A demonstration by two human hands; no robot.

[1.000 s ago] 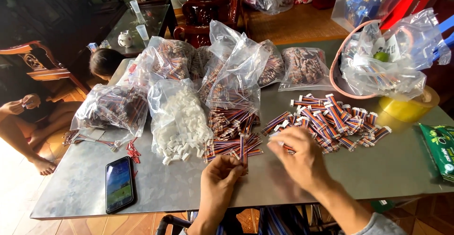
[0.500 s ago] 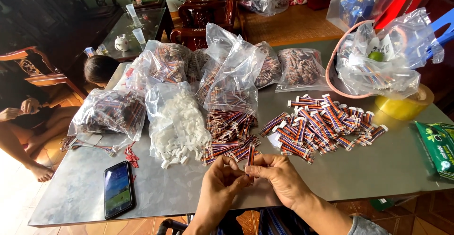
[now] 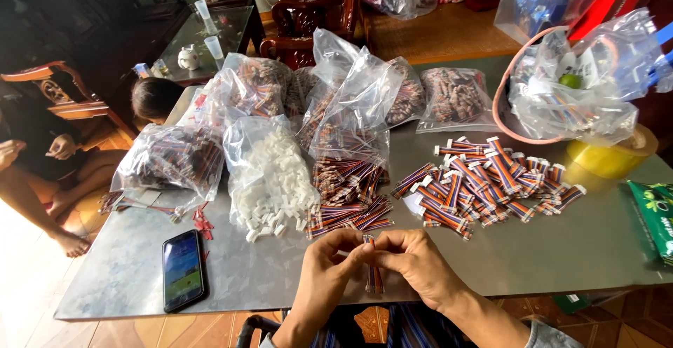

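Grey metal table [image 3: 575, 250] across the frame, dark carved wooden chairs [image 3: 308, 11] top centre, glass-topped side table [image 3: 203, 32] upper left, sunlit wooden floor [image 3: 28, 285] lower left.

Clear bags [image 3: 350, 103], lit phone [image 3: 182, 269] left.

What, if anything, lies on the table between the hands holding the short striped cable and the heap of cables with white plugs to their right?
Nothing visible does. Both hands, left hand and right hand, pinch the striped cable near the table edge. Only bare tabletop separates them from the heap of plugged cables.
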